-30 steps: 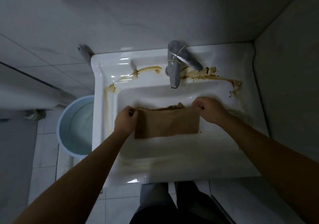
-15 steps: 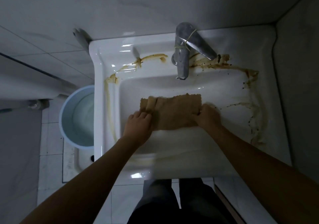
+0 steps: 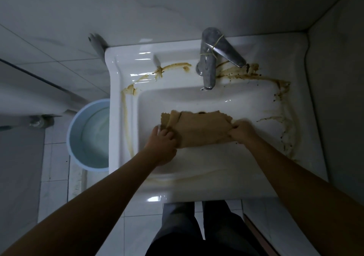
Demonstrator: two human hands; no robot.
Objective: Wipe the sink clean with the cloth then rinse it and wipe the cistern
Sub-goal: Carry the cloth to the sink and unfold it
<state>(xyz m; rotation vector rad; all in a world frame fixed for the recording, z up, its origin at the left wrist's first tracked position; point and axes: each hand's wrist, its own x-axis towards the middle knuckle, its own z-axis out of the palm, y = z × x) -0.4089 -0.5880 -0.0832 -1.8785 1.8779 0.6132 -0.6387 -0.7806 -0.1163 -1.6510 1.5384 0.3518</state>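
Note:
A brown cloth [image 3: 199, 129] lies spread in the basin of the white sink [image 3: 118, 102], covering the drain. My left hand [image 3: 163, 143] grips the cloth's near-left corner, where the cloth is bunched. My right hand [image 3: 243, 131] pinches its right edge. Brown grime streaks [image 3: 173, 67] run along the sink's back ledge, down the left rim and around the right rim. The steel tap [image 3: 209, 64], with a rubber band around it, stands at the back above the basin. No cistern is in view.
A pale blue bucket [image 3: 86, 137] with water stands on the tiled floor left of the sink. Tiled walls close in behind and on the right. My legs [image 3: 197, 228] show below the sink's front edge.
The cloth went from held up in front of the basin to laid flat inside it. Both hands dropped to its near edge, and the left hand has bunched its corner. The view shifted.

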